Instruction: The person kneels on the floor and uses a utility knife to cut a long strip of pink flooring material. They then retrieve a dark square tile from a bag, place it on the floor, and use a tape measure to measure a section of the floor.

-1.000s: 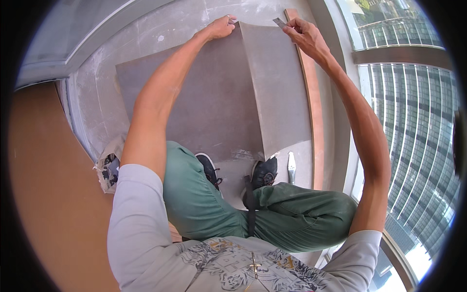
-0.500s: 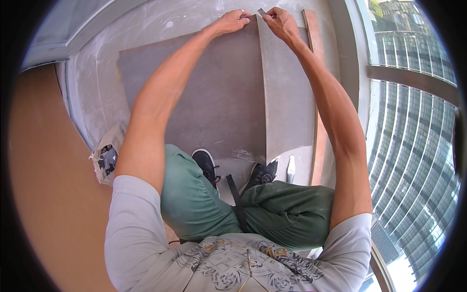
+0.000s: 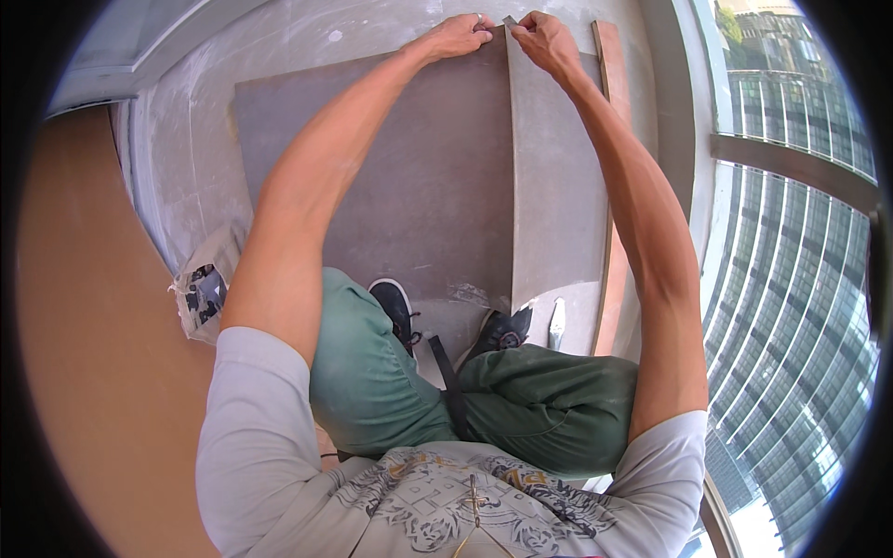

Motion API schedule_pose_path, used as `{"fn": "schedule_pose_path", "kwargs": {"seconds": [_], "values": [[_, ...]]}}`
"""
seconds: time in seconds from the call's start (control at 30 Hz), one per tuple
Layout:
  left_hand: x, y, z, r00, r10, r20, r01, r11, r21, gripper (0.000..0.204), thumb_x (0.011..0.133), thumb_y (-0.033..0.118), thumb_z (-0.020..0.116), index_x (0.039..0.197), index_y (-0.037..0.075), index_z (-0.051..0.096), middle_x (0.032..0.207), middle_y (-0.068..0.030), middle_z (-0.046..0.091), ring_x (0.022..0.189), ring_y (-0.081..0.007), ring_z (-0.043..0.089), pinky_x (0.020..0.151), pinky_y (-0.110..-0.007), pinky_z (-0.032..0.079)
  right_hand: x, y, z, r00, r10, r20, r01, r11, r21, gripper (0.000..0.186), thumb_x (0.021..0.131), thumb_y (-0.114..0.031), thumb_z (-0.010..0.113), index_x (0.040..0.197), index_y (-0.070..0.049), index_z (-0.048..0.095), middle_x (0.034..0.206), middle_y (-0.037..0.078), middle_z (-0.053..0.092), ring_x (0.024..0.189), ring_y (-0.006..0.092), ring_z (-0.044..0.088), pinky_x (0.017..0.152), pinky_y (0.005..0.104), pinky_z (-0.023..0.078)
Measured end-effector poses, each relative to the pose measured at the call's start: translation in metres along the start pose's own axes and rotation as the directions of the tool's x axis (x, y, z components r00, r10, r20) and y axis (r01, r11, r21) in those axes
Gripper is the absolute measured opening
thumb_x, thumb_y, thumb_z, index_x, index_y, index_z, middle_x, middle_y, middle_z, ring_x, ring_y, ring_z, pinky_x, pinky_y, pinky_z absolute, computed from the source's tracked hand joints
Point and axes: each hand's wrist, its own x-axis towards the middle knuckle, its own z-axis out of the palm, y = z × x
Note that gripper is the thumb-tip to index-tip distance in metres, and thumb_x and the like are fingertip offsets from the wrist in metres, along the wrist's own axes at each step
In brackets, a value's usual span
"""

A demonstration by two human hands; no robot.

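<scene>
A large grey tile (image 3: 409,177) lies in front of me, its right edge running along a narrower grey tile (image 3: 555,177). At its far right corner my left hand (image 3: 458,35) has its fingers curled closed on the edge, a ring on one finger. Just to the right, my right hand (image 3: 547,42) pinches a small flat grey piece (image 3: 510,21) between thumb and fingers. That piece sits at the far end of the seam; whether it touches the tile I cannot tell.
A reddish-brown strip (image 3: 611,242) runs along the right, beside the window frame (image 3: 684,102). A pale pointed tool (image 3: 557,324) lies near my right shoe (image 3: 502,330). An open bag (image 3: 206,288) stands at left, by a brown panel (image 3: 93,325).
The whole view has shifted slightly, so hands and tiles appear a little farther right. Both hands stay at the seam's far end with the same hold.
</scene>
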Motion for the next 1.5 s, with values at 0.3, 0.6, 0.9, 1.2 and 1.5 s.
{"fn": "schedule_pose_path", "kwargs": {"seconds": [0.3, 0.6, 0.9, 1.2, 1.5], "values": [[-0.009, 0.015, -0.003, 1.0, -0.015, -0.02, 0.015, 1.0, 0.026, 0.036, 0.101, 0.026, 0.054, 0.129, 0.005, 0.06, 0.12, -0.0131, 0.067, 0.112, -0.024, 0.061, 0.097, -0.038, 0.047, 0.003, -0.001, -0.003, 1.0, -0.022, -0.017, 0.022, 1.0, -0.012, 0.035, 0.088, -0.035, 0.063, 0.096, -0.002, 0.071, 0.077, 0.017, 0.071, 0.074, 0.031, 0.069, 0.071, 0.0419, 0.053], [-0.009, 0.021, -0.004, 0.999, -0.029, -0.026, 0.03, 0.998, 0.048, 0.038, 0.1, 0.026, 0.054, 0.131, 0.005, 0.059, 0.125, -0.0158, 0.066, 0.116, -0.0263, 0.061, 0.101, -0.039, 0.047, -0.007, -0.019, -0.016, 0.998, -0.049, 0.049, 0.052, 0.997, -0.056, 0.048, 0.091, -0.04, 0.052, 0.088, 0.004, 0.072, 0.091, 0.028, 0.069, 0.088, 0.0457, 0.066, 0.079, 0.0507, 0.052], [-0.013, 0.021, -0.005, 0.999, -0.022, -0.046, 0.024, 0.999, 0.045, 0.039, 0.099, 0.026, 0.055, 0.131, 0.005, 0.059, 0.126, -0.0173, 0.065, 0.118, -0.0289, 0.061, 0.102, -0.041, 0.047, 0.0, -0.011, -0.016, 0.992, -0.075, 0.103, 0.084, 0.993, -0.084, 0.03, 0.089, -0.031, 0.064, 0.089, -0.001, 0.067, 0.069, 0.005, 0.065, 0.064, 0.0125, 0.059, 0.062, 0.0305, 0.048], [0.007, -0.01, 0.0, 0.989, 0.081, -0.125, -0.069, 0.993, 0.1, 0.039, 0.096, 0.032, 0.059, 0.123, 0.005, 0.064, 0.113, -0.0141, 0.071, 0.107, -0.0294, 0.066, 0.095, -0.041, 0.05, 0.005, -0.02, -0.013, 0.984, -0.113, 0.14, 0.137, 0.974, -0.178, 0.043, 0.09, -0.037, 0.054, 0.09, 0.002, 0.072, 0.086, 0.021, 0.069, 0.082, 0.0368, 0.066, 0.077, 0.0462, 0.052], [0.017, -0.016, 0.008, 0.965, 0.171, -0.201, -0.156, 0.984, 0.087, 0.033, 0.085, 0.024, 0.06, 0.1, -0.004, 0.068, 0.098, -0.0282, 0.07, 0.096, -0.0397, 0.069, 0.082, -0.046, 0.053, 0.023, 0.009, -0.011, 0.976, -0.085, 0.202, 0.109, 0.988, -0.111, 0.031, 0.087, -0.031, 0.064, 0.091, -0.001, 0.071, 0.072, 0.009, 0.069, 0.069, 0.0188, 0.066, 0.067, 0.0334, 0.053]]}}
